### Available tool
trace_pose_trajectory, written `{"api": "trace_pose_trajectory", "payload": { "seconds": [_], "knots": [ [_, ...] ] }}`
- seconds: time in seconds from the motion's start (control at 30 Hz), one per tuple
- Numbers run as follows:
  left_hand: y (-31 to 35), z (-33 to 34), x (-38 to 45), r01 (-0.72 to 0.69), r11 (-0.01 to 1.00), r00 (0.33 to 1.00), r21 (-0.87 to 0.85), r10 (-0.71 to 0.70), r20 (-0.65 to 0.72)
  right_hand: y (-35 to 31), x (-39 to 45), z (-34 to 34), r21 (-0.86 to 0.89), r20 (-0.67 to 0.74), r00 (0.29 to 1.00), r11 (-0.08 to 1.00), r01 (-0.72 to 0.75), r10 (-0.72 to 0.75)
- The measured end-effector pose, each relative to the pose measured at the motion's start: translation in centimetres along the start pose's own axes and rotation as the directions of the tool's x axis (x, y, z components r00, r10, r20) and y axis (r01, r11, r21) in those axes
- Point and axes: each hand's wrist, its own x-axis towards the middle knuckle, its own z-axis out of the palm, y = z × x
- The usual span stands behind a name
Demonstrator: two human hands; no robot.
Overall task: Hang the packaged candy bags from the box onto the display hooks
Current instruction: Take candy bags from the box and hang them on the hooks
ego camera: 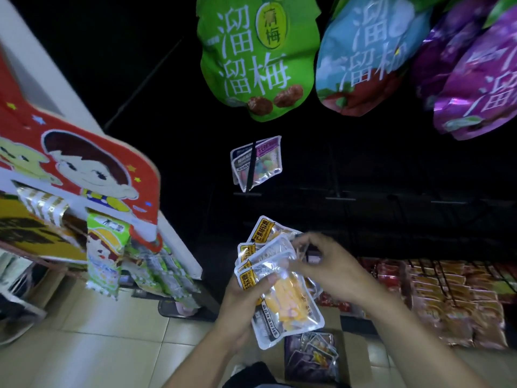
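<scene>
Your left hand (246, 295) has its thumb curled over the face of a fanned stack of candy bags (279, 278), with the fingers hidden underneath, so the stack is clamped from below and above. Your right hand (333, 271) reaches in from the right with its fingers bent onto the top edges of the bags; it looks to be pinching one bag's header to peel it off, though which bag exactly cannot be told.

The bags are held in the air, above the open box (313, 357) on the floor, which has more packets inside, and below the display hook (253, 163), where one small bag (265, 161) already hangs.

These packets look light, flat and floppy, with glossy clear film that will likely slide against its neighbours. Judging by that, take each one at the stiffer sealed header strip, near its hang hole, rather than on the soft belly, where the yellow sweets shift under pressure. Keep the left thumb firm, or the fan may slip apart.

Farther out, large green (257, 57), blue (369, 57) and purple (481, 79) pouches hang above, and rows of packets (453, 298) fill the shelf at the right.
</scene>
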Motion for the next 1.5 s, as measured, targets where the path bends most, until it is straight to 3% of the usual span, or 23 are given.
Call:
{"api": "trace_pose_trajectory", "payload": {
  "seconds": [0.1, 0.27, 0.4, 0.63, 0.7, 0.8, 0.97, 1.1, 1.3, 1.5],
  "knots": [
    [-0.8, 3.1, -0.2, -0.001, 1.0, 1.0, -0.022, 0.001, -0.005, 2.2, -2.1, -1.6, -0.087, 0.084, 0.996, 0.996, 0.019, -0.012],
    [-3.2, 9.1, -1.2, -0.008, 0.999, 1.0, -0.033, 0.007, -0.031, 5.9, -3.7, -5.8, -0.228, 0.098, 0.994, 0.971, 0.074, -0.053],
    [-4.0, 12.3, -2.0, -0.01, 1.0, 1.0, -0.016, 0.01, 0.017, 8.0, -3.8, -9.1, -0.35, 0.248, 0.967, 0.925, 0.151, -0.064],
    [-5.6, 15.7, -3.5, -0.048, 0.998, 0.998, -0.034, 0.047, -0.042, 9.6, -3.9, -12.0, -0.238, 0.367, 0.924, 0.949, 0.205, -0.108],
    [-6.0, 15.7, -3.6, -0.044, 0.999, 0.996, -0.027, 0.041, -0.075, 9.8, -3.8, -12.0, -0.206, 0.33, 0.937, 0.96, 0.192, -0.117],
    [-6.2, 14.6, -3.5, 0.009, 1.0, 0.99, -0.025, -0.012, -0.144, 9.5, -3.5, -12.1, 0.0, 0.224, 0.971, 0.996, 0.091, -0.088],
    [-5.5, 13.1, -3.0, 0.005, 1.0, 0.998, 0.023, -0.004, -0.067, 8.7, -3.3, -12.1, 0.218, 0.108, 0.994, 0.976, -0.001, -0.023],
    [-4.4, 12.2, -2.7, -0.018, 1.0, 1.0, -0.001, 0.018, 0.019, 7.9, -3.2, -11.4, 0.159, 0.015, 1.0, 0.987, -0.002, 0.0],
    [-3.3, 11.3, -1.6, -0.053, 0.995, 0.998, 0.081, 0.049, 0.041, 6.7, -2.9, -9.5, 0.119, -0.116, 0.993, 0.993, -0.021, 0.035],
    [-3.0, 9.2, -0.8, -0.015, 0.994, 0.999, 0.104, 0.009, 0.052, 6.2, -1.5, -9.4, 0.388, -0.135, 0.988, 0.922, -0.019, 0.077]
  ]
}}
